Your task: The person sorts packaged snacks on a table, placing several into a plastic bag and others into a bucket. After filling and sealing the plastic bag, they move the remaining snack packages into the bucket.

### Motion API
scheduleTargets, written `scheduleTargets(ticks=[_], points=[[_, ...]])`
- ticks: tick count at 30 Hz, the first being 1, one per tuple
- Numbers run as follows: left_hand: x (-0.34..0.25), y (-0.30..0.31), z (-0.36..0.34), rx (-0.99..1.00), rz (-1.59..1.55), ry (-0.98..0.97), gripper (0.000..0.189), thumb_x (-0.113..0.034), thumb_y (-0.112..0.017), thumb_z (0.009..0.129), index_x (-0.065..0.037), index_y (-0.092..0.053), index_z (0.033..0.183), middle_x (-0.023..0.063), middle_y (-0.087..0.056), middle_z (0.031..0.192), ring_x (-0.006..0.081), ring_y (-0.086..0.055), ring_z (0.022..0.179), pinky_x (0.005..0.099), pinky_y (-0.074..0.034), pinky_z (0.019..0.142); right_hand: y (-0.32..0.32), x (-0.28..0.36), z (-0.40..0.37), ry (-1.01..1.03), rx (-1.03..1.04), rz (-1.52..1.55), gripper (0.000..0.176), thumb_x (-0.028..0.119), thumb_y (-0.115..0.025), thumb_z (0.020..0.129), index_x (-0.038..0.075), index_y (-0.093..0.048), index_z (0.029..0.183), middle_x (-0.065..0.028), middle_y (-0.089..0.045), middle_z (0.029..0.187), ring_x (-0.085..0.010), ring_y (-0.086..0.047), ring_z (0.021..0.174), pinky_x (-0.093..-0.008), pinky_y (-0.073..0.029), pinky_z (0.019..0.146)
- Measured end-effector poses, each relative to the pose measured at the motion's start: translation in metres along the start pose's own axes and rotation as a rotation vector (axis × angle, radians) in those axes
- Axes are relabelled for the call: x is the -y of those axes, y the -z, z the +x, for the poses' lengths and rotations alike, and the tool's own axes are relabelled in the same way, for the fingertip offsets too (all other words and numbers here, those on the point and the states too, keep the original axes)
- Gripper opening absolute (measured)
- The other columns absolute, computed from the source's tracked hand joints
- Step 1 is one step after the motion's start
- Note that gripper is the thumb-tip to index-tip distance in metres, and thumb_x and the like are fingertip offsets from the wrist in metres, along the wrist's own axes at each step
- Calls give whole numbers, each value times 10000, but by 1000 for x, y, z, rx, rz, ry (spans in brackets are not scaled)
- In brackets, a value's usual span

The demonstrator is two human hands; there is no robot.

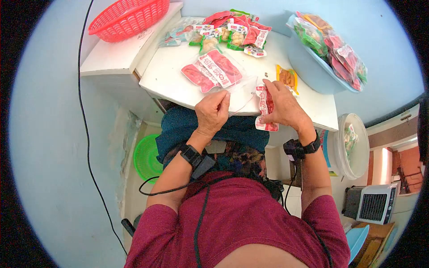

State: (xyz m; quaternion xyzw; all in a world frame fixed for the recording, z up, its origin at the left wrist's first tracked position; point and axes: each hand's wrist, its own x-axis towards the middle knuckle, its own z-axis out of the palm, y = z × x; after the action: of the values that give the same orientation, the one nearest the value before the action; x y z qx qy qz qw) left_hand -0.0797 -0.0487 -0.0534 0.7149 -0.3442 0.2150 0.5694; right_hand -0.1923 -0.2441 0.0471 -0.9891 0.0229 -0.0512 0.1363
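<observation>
My left hand point(212, 112) is closed at the table's front edge, thumb pressed against the fingers. It pinches the rim of a clear plastic bag point(245, 93), whose see-through film spreads over the table top. My right hand point(286, 106) grips a red and white snack packet point(264, 107) by its side, thumb below and fingers above. The packet stands lengthwise over the front edge. Just beyond my left hand lie red packets with white labels point(213, 70). A yellow packet point(287, 78) lies behind my right hand, partly covered by it.
A pile of red and green packets point(232, 31) lies at the table's back. At right, a blue basin point(304, 56) holds several filled bags. A red basket point(129, 22) rests on the cabinet at left. Below are a green basket point(145, 156) and a white bucket point(362, 147).
</observation>
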Motion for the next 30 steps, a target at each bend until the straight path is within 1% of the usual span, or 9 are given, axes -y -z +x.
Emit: scheduleTargets(ticks=[4,7,13,16,19,20,23,26,30], points=[[0,0,0,-6,-3,-15,101,-62,-679,855,4,-686,931,151,-669,779,234,-649,657,317,-497,593,-1,1,-3,-77,-93,-31,976,304,-918,514,-26,-442,1299,-246,-504,1179,-403,-505,1108,-440,-433,979],[-2,-3,2,-62,-18,-48,52,-69,-677,838,-22,-675,859,117,-616,670,260,-597,569,343,-465,532,-9,-10,0,-95,-403,-40,870,293,-911,532,-25,-487,1222,-230,-521,1166,-383,-523,1094,-427,-453,945],[-1,-4,2,-61,-8,-41,57,-69,-680,836,-18,-674,862,116,-624,680,252,-599,571,340,-465,531,-5,-11,-3,-321,-548,40,693,306,-873,607,-13,-550,1130,-201,-588,1061,-351,-576,1022,-421,-473,875],[-3,0,1,6,-11,9,96,-68,-683,855,-1,-685,923,143,-666,769,237,-639,637,323,-491,576,1,-13,-11,-410,-587,74,519,328,-843,670,-17,-615,985,-193,-630,872,-320,-634,848,-407,-495,762],[-2,0,0,23,22,-13,92,-64,-681,853,0,-684,919,144,-665,768,237,-638,637,326,-492,576,14,-13,-25,-565,-485,149,413,340,-807,734,-21,-637,840,-191,-624,708,-296,-632,665,-388,-489,645],[-3,-1,0,10,27,-33,76,-64,-680,848,-7,-677,896,131,-643,726,242,-619,609,333,-476,555,5,-26,-31,-444,-587,189,387,331,-781,775,-21,-624,749,-167,-627,651,-239,-619,602,-358,-469,586],[-9,0,2,-17,44,-80,50,-64,-677,837,-20,-667,858,106,-595,639,251,-579,549,348,-443,509,1,-42,-51,-529,-471,465,296,257,-743,835,-7,-617,789,-127,-674,730,-167,-627,639,-300,-473,584],[-14,1,2,-21,48,-87,64,-60,-675,836,-19,-675,886,108,-590,632,255,-576,542,354,-439,502,-6,-20,-66,-514,-546,1206,176,160,-671,903,0,-598,893,-87,-686,810,-118,-639,689,-246,-499,614],[-26,1,3,-41,51,-73,110,-57,-677,833,-24,-688,937,113,-597,640,261,-580,540,361,-441,501,-27,-12,-77,-494,-500,1540,143,63,-624,919,0,-552,1025,-112,-681,944,-138,-674,792,-272,-566,718]])
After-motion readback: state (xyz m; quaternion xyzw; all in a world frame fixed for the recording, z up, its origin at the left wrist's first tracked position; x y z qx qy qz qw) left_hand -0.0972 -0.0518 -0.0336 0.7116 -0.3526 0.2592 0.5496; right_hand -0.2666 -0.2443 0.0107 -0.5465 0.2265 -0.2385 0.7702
